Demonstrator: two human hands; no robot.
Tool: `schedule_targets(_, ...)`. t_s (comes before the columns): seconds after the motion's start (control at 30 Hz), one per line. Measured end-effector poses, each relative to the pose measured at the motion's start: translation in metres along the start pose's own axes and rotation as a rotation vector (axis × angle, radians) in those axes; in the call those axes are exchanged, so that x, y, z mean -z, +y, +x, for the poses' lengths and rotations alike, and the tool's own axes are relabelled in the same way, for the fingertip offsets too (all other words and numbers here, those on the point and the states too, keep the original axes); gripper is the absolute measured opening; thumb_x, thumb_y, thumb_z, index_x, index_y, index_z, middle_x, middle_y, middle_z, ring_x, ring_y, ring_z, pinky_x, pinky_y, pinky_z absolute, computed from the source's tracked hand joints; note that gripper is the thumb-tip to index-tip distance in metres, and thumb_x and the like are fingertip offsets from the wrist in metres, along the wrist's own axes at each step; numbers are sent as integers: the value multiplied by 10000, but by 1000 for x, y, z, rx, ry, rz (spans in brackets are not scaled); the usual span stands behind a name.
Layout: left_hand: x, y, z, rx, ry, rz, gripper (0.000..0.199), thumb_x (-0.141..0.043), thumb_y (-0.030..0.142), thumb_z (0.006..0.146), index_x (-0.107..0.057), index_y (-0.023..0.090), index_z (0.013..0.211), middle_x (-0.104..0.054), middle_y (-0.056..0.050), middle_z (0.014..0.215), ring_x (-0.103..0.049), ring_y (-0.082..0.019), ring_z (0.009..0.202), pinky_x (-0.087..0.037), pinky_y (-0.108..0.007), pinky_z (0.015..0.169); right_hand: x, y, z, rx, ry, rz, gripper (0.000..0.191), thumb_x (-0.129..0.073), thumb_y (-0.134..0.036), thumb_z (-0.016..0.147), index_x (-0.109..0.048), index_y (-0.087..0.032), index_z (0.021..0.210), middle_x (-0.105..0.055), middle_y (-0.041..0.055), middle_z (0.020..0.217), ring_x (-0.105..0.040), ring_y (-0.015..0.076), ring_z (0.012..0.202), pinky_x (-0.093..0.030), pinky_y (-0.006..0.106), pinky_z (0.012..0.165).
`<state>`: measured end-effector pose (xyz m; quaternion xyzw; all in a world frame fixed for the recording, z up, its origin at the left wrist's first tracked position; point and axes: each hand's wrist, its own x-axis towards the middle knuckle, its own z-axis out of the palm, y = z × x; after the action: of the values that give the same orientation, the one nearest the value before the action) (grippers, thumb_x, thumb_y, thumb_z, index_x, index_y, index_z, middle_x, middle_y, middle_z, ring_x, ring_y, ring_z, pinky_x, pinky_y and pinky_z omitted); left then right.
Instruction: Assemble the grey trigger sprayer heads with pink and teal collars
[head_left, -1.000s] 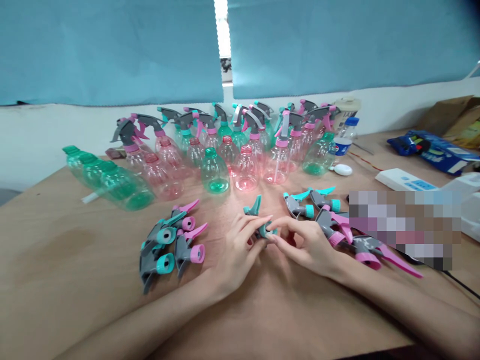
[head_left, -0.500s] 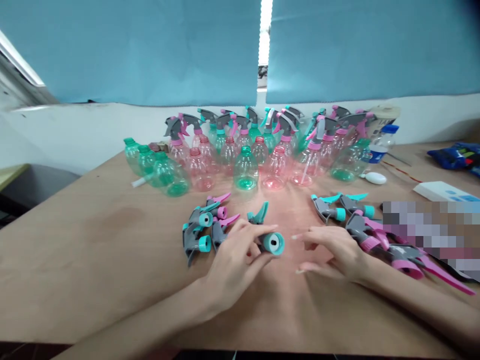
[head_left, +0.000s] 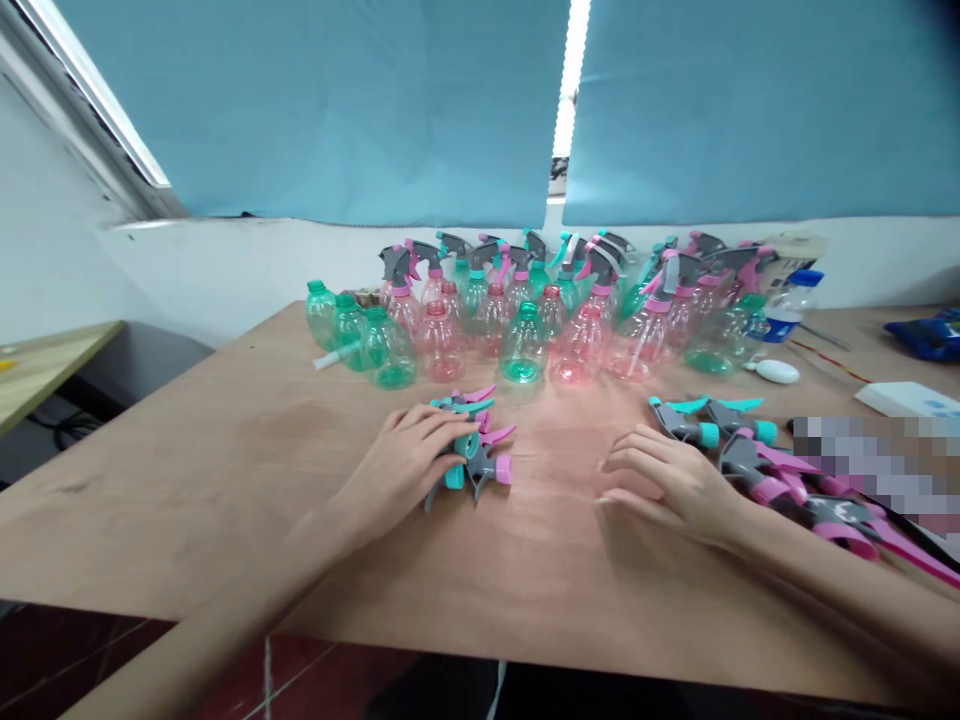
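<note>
Several trigger sprayer heads (head_left: pixel 481 463) cluster left, collars mostly facing right, likely for easy access. Left hand (head_left: pixel 401 455) pinches teal-collared head (head_left: pixel 468 445) among them; right hand (head_left: pixel 679 485) open, empty, above table (head_left: pixel 525 590).

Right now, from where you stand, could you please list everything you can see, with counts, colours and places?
Spray bottles with trigger heads: over ten, pink or green, table's back
Headless bottles: five green, at least five pink, mostly before them
Translucent tube: one, whitish, by the leftmost bottles
Loose trigger heads: grey with turquoise or pink, two clusters, partly hidden
Drink bottle: one, blue cap, back right
Oval object: one, white, right
Power strip: one, white, far right
Packet: one, blue, right edge
Table: one, brown, below
Curtains: two panels, blue, behind
Pixelated patch: contents unreadable, right
Left hand: one, bare, over left cluster
Right hand: one, bare, grip open, beside right cluster
</note>
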<state>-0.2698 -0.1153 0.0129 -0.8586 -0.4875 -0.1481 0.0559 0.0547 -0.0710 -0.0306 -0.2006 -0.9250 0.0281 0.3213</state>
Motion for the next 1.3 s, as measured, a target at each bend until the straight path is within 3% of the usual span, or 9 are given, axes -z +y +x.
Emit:
schedule_targets(0.27,-14,-6,10,61,-17,65,399,-365,294,979,-387,247,1375,-490,-72,1366,-443,-241,1237,-388,-426,980,3,-4,-1,-28,-115,-2,195,-531,-344,901,-642,-183,903,-661,103,972,-595,234,959,-499,405,830)
schedule_targets(0.47,-16,2,6,-10,-18,77,358,-358,295,977,-516,199,1283,-505,-96,1348,-390,-264,1292,-376,-456,1024,4,-5,-8,-53,-154,8,212,-518,-367,903,-651,-201,901,-670,93,996,-608,228,985,-477,425,902)
schedule_targets(0.57,-16,4,1,30,-31,83,363,-377,288,971,-481,226,1313,-497,-91,1358,-405,-268,1283,-409,-462,994,4,-4,-12,-62,-167,25,195,-519,-348,904,-648,-204,928,-671,91,992,-608,225,990,-477,427,908)
schedule_targets(0.7,-19,-3,-3,114,-52,106,377,-362,288,973,-464,182,1320,-510,-118,1339,-419,-276,1274,-396,-482,1004,5,-1,-15,-69,-179,15,185,-532,-331,900,-643,-201,972,-668,92,1018,-603,227,1009,-455,450,939)
schedule_targets(0.9,-16,-2,-7,95,-38,62,374,-381,373,961,-493,215,1281,-532,-98,1310,-452,-276,1233,-406,-474,989,13,0,-19,-86,-156,-51,150,-545,-296,893,-659,-218,950,-676,74,1019,-616,220,1002,-428,466,974)
schedule_targets(1.1,1,27,21,2,62,-5,317,-430,369,942,-558,210,1185,-582,-95,1218,-510,-270,1149,-425,-457,958,32,7,-31,-132,-61,-131,177,-489,-240,914,-664,-231,945,-680,64,1000,-614,230,979,-449,473,912)
schedule_targets(1.2,3,54,44,-73,6,-74,266,-467,299,935,-578,176,1143,-585,-104,1204,-505,-265,1151,-427,-448,956,47,11,-40,-229,-7,-183,171,-481,-246,916,-649,-212,930,-672,75,977,-613,234,957,-485,423,838)
schedule_targets(1.3,-7,80,69,-177,-34,-148,244,-488,263,929,-570,161,1135,-591,-95,1182,-513,-248,1125,-433,-418,949,65,16,-55,-394,4,-249,199,-488,-314,910,-620,-202,1009,-640,95,1047,-603,243,984,-498,403,830)
